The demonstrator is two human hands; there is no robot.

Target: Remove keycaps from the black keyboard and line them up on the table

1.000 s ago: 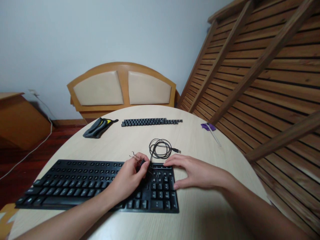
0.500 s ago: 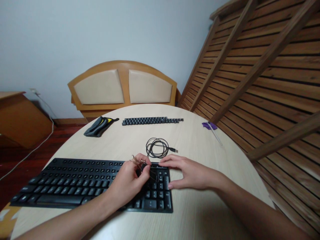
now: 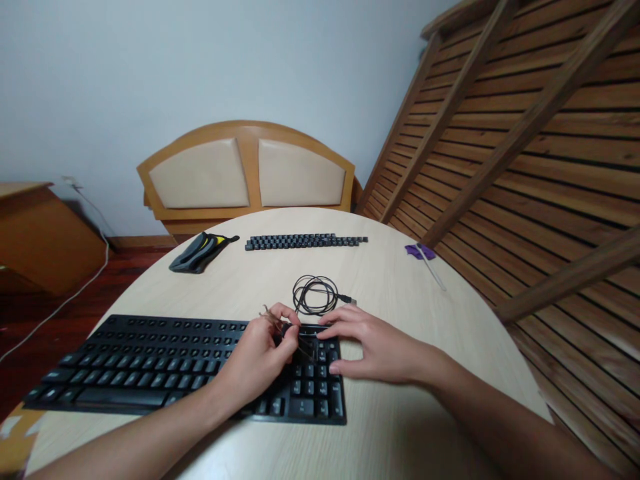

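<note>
A black keyboard point(image 3: 120, 397) lies across the near part of the round table, with keycaps off much of its upper left rows. My left hand point(image 3: 265, 350) is closed over its right side, pinching a wire keycap puller point(image 3: 309, 350) with a dark handle. The puller's thin wire ends reach down to the upper keys of the number pad point(image 3: 303, 405). Thin brown strands stick out behind my fingers. Holding nothing, my right hand point(image 3: 373, 343) rests at the keyboard's right edge, fingers apart, its fingertips and thumb on or just above the number pad.
Loose keycaps point(image 3: 305, 241) stand in rows at the back of the table point(image 3: 400, 300). Behind the keyboard lies its coiled cable point(image 3: 316, 297). A grey, black and yellow pouch-like item point(image 3: 200, 253) is at the left; a purple cloth point(image 3: 421, 251) and thin white stick point(image 3: 434, 270) lie right.
My right hand's fingers and thumb have shifted slightly left over the number pad, and a finger partly covers the USB plug. My left hand keeps the puller, nearly in place.
</note>
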